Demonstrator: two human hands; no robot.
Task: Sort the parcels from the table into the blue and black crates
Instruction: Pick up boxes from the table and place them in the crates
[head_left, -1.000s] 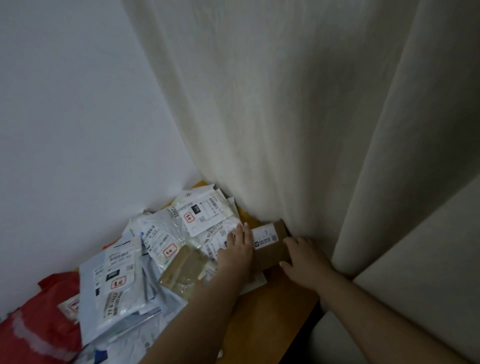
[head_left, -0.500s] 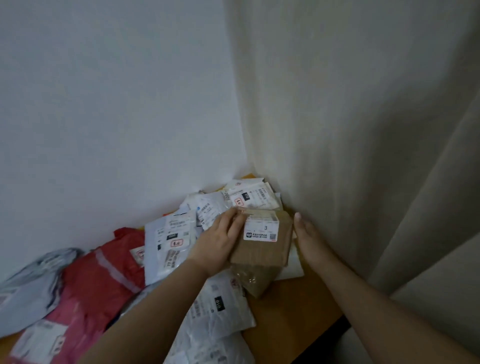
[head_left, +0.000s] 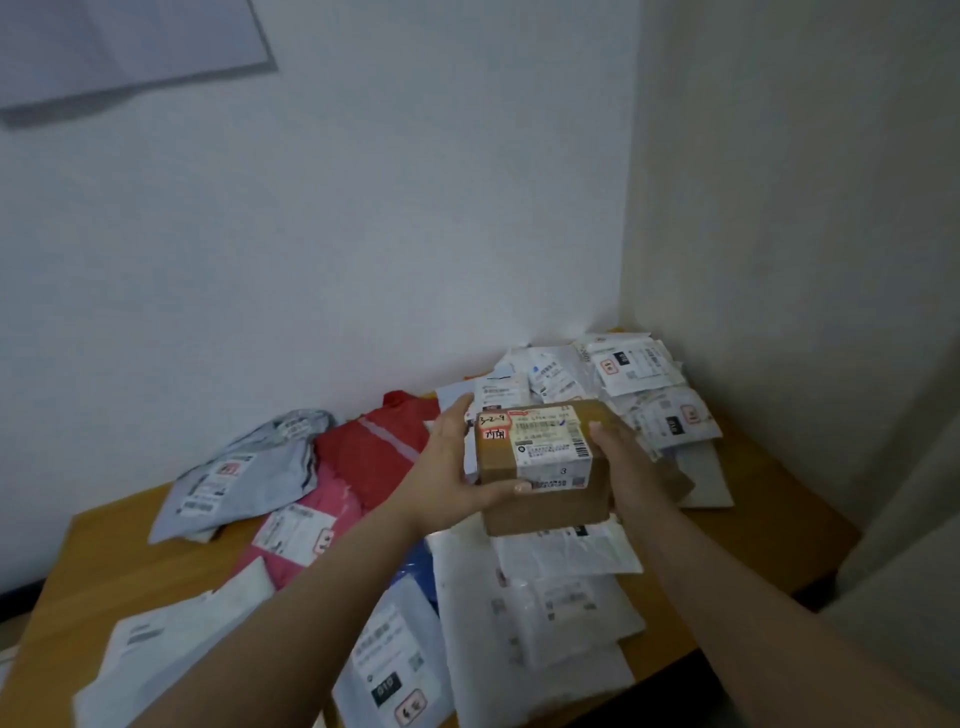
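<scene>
**Holding a brown box over the desk with both hands**

Holding the cardboard box (head_left: 540, 467) between them, both hands are raised above the pile of parcels. The left hand (head_left: 452, 467) grips the left side of the box: its fingers (head_left: 460, 410) reach up along the far left edge and the thumb lies curled across the near top edge, touching the white shipping label (head_left: 553, 447). The right hand (head_left: 623, 457) grips the right side, with the fingers wrapped on that face; their tips are mostly hidden behind the box. The box is level, with the label facing up, and it does not touch the parcels under it. Both forearms are bare and come in from the lower edge of the view.

The wooden desk (head_left: 104, 561) stands in a corner of the room. Many parcels lie on it, overlapping each other. A grey mailer bag (head_left: 244, 467) lies at the far left, a red bag (head_left: 374, 452) beside it, and a pink bag (head_left: 306, 530) just in front of the red one. White mailers (head_left: 540, 608) lie directly below the box, and more white labelled packets (head_left: 634, 379) are heaped in the far right corner. Behind the desk is a white wall (head_left: 363, 208), and a pale curtain (head_left: 805, 260) hangs along the right side.
</scene>
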